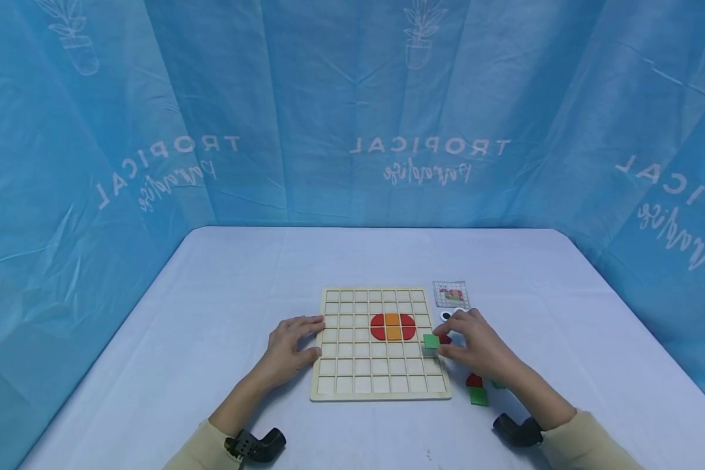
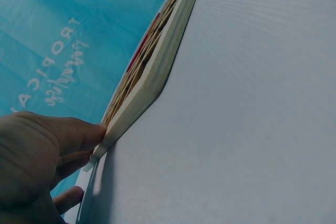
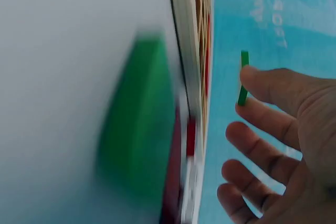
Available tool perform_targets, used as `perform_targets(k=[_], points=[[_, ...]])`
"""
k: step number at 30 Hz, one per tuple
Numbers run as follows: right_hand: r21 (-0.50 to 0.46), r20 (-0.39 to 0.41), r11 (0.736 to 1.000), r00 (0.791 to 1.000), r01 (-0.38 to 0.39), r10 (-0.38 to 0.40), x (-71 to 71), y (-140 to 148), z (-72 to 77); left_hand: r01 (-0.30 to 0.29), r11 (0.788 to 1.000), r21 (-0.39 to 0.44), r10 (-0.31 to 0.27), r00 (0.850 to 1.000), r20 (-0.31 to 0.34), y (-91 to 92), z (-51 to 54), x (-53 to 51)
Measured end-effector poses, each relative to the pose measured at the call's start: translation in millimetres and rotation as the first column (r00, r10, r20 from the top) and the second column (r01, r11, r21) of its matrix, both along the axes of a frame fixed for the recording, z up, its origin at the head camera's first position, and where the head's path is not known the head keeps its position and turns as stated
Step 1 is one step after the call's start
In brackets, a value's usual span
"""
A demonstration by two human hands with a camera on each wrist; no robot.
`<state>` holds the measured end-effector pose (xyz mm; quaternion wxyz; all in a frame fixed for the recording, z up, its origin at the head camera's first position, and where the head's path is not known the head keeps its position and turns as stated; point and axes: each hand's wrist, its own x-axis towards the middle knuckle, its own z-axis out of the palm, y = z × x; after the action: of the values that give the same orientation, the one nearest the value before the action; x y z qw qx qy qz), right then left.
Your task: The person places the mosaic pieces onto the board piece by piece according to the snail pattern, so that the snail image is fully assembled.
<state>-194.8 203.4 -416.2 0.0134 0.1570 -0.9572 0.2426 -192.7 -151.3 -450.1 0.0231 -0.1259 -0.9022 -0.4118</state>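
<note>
A pale wooden grid board (image 1: 352,385) lies flat on the table. My left hand (image 1: 290,347) touches the board's left edge with thumb and fingertips; in the left wrist view the thumb (image 2: 84,134) lies against the rim. Red curved pieces (image 1: 408,328) flank orange squares (image 1: 393,333) on the grid, forming a rounded shape. My right hand (image 1: 476,343) pinches a green square tile (image 1: 431,341) between thumb and finger, over the board's right side. Edge-on, that tile (image 3: 243,78) shows in the right wrist view, held off the surface; the other fingers are loosely bent.
A picture card (image 1: 451,294) lies beyond the right hand, with round eye pieces (image 1: 446,316) near it. Right of the board are a red piece (image 1: 474,380) and a green tile (image 1: 478,396); another green piece is partly hidden by the right wrist. Blue curtains (image 1: 352,117) surround the table.
</note>
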Motion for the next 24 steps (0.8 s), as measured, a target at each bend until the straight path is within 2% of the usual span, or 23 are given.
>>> perform_targets(k=[6, 12, 24], points=[[-0.024, -0.070, 0.998, 0.996, -0.052, 0.050, -2.3, -31, -4.3, -0.004, 1.000, -0.008, 0.004, 1.000, -0.004, 0.1, -0.2, 0.0], [-0.011, -0.103, 0.998, 0.993, -0.059, 0.058, -3.9, -52, -9.3, -0.010, 1.000, -0.005, 0.010, 1.000, 0.005, 0.6, 0.3, 0.6], [0.062, -0.125, 0.997, 0.991, -0.035, 0.042, -4.1, -64, -14.9, -0.001, 1.000, -0.003, 0.001, 1.000, 0.006, 0.2, 0.3, 0.1]])
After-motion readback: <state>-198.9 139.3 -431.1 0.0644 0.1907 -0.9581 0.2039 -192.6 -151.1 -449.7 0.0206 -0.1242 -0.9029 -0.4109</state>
